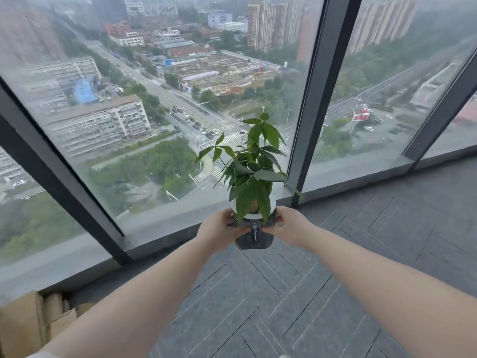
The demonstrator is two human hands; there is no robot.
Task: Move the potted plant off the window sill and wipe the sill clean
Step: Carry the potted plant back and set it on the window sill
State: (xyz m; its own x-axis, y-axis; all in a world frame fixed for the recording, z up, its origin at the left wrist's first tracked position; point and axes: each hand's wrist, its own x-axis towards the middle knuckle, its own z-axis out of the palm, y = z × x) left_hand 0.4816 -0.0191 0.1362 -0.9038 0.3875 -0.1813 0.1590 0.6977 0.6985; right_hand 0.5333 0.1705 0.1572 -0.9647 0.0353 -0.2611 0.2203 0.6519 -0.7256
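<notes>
A potted plant [254, 235] with green leaves stands in a dark ribbed pot with a white inner rim. I hold it in the air in front of the window, above the carpet. My left hand [219, 229] grips the pot's left side and my right hand [290, 227] grips its right side. The low grey window sill [160, 224] runs along the bottom of the glass, just behind the pot. No cloth is in view.
Dark window mullions [308, 99] divide the floor-to-ceiling glass. Grey patterned carpet [258, 306] covers the floor below my arms. Cardboard boxes [28, 326] sit at the lower left against the sill.
</notes>
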